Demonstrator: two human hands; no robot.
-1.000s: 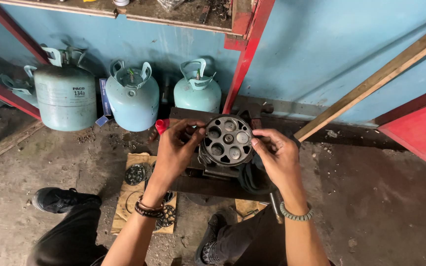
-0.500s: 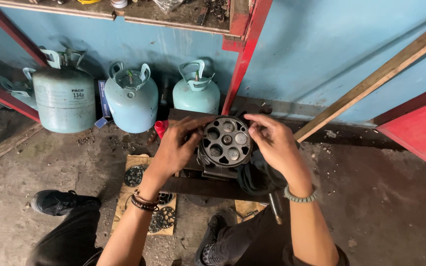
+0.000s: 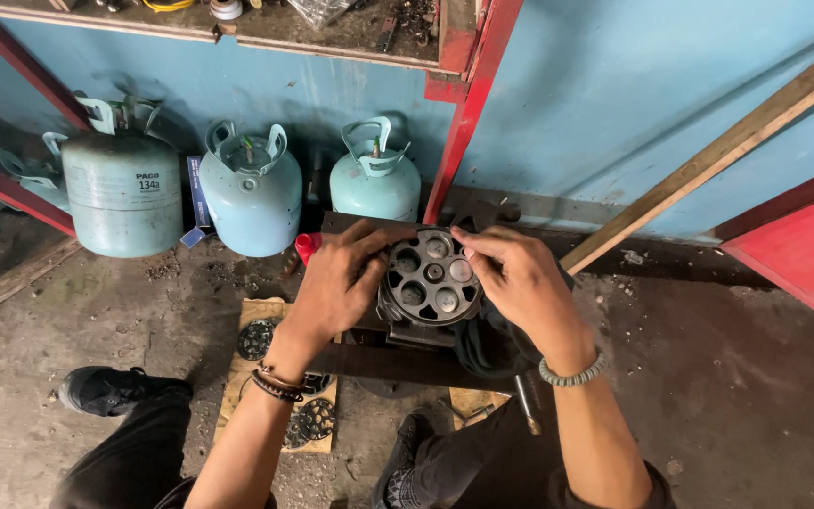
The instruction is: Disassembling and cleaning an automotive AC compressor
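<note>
1. Your left hand (image 3: 336, 287) cups the left side of the round metal cylinder block (image 3: 431, 276), fingers curled over its rim and thumb reaching along the top edge, so it is gripping that part.
2. Your right hand (image 3: 515, 283) rests on the right side of the same block, fingers bent against its edge near the upper right bores; it is closed against the block rather than spread flat.
3. The cylinder block faces up toward you, showing a ring of round bores around a small centre hole. It sits on a dark metal base (image 3: 398, 353) that lies on the floor between your legs.
4. A dark cloth (image 3: 487, 344) hangs just below your right hand, touching the base.
5. A wooden board (image 3: 261, 377) lies on the floor under your left forearm, with round dark perforated discs (image 3: 256, 339) on it.
6. Three pale blue-green gas cylinders (image 3: 252, 198) stand against the blue wall (image 3: 614, 85) beyond the block, well apart from your hands.
7. A small red cap (image 3: 306, 246) shows just above your left hand.
8. Your black shoe (image 3: 110, 389) rests on the concrete floor (image 3: 756, 377) to the left.
</note>
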